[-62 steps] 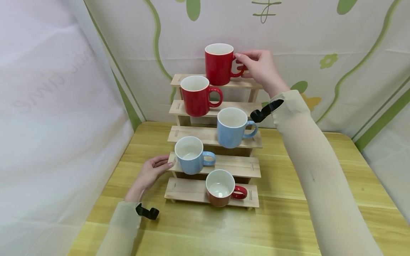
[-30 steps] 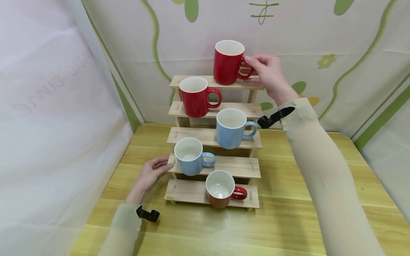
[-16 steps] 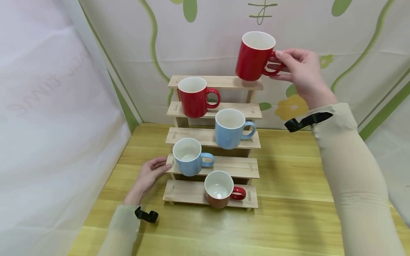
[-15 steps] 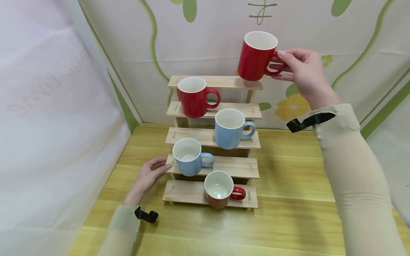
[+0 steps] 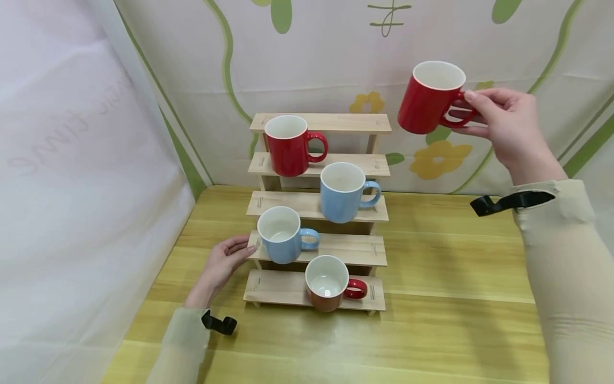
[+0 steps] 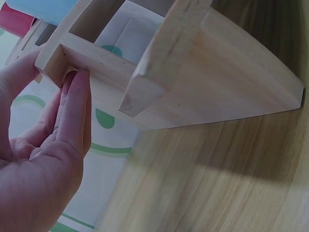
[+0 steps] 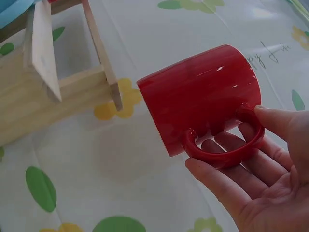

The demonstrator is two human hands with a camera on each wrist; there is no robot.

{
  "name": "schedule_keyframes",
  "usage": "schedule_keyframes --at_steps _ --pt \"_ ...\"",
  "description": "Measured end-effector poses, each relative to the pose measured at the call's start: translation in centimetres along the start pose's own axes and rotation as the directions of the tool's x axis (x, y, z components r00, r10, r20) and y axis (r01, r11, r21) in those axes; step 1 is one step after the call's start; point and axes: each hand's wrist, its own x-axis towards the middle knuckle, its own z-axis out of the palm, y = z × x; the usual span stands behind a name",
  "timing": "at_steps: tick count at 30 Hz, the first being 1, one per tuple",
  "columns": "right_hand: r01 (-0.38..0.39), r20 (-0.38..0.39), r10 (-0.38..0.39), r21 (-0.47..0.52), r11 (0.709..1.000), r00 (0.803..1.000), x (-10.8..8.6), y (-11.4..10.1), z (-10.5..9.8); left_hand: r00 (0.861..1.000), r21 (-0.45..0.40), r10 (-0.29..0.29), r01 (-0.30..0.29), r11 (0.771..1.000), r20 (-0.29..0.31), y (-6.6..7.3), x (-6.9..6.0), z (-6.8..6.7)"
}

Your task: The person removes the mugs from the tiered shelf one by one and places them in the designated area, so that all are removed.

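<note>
My right hand (image 5: pixel 513 125) holds a red mug (image 5: pixel 429 101) by its handle, in the air to the right of a stepped wooden rack (image 5: pixel 321 122). The right wrist view shows the fingers through and around the handle of this mug (image 7: pixel 203 92). My left hand (image 5: pixel 225 264) grips the left end of a lower rack shelf, thumb above and fingers underneath; the left wrist view shows those fingers (image 6: pixel 75 111) against the wood. Near that thumb stands a light blue mug (image 5: pixel 283 242). Another blue mug (image 5: pixel 341 197) sits one shelf higher.
A second red mug (image 5: pixel 288 152) stands on the shelf below the top one. On the lowest shelf sits a reddish-brown mug (image 5: pixel 326 290) with a red handle. The rack stands on a wooden table (image 5: pixel 441 298); patterned white cloth (image 5: pixel 312 58) hangs behind and at the sides.
My right hand has lifted the red mug off the top shelf and carried it right, past the rack's end. My left hand has kept its grip on the rack.
</note>
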Motion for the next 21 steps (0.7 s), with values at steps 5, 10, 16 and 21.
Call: schedule_keyframes --at_steps 5,10,16,21 --pt "-0.022 -0.018 0.022 0.004 1.000 1.000 -0.7 0.7 -1.8 1.000 -0.015 0.005 -0.005 1.000 0.003 0.0 0.0 0.0" --pt "-0.043 -0.044 0.042 -0.020 0.999 0.998 -1.7 1.9 -3.4 1.000 -0.019 0.006 -0.006 1.000 0.011 -0.1 0.0 0.0" --pt "-0.071 -0.065 0.065 -0.091 0.993 0.996 -2.5 4.2 -4.7 1.000 -0.027 0.016 -0.016 1.000 0.019 -0.1 0.1 -0.2" --pt "-0.085 -0.096 0.072 -0.135 0.987 0.993 -3.1 6.7 -5.5 1.000 -0.034 0.018 -0.018 0.999 0.018 0.0 0.2 -0.1"
